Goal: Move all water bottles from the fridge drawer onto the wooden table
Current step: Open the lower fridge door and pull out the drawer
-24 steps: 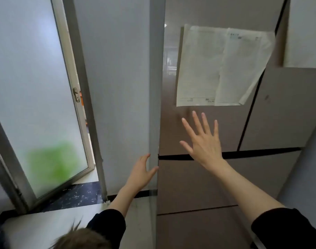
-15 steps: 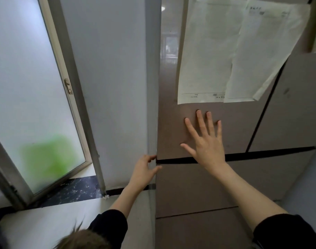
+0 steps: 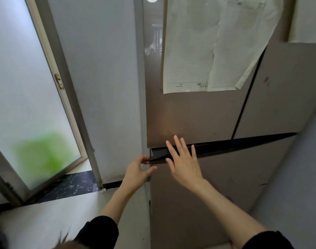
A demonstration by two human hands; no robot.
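- Bare-skinned left hand (image 3: 138, 172) pinching at the left corner of the fridge drawer (image 3: 225, 186), thumb on the front face, fingertips curling into the dark gap (image 3: 234, 147) above it.
- Hovering with straight, spread fingers over the same gap: right hand (image 3: 185, 163), gripping nothing.
- Judging the step: opening the drawer. Better hooking both hands over the top edge, well apart, and pulling straight out and level, not from one corner only, so avoiding a skewed, jammed slide.
- Not showing yet: water bottles, presumably inside the drawer; wooden table also out of view.
- Compared with half a second ago: right hand dropping from the upper door (image 3: 189, 119) to the gap; left fingertips now reaching in; gap widening at its left end.
- Hanging above on the door: paper sheets (image 3: 207, 51); frosted window (image 3: 24, 96) at left.
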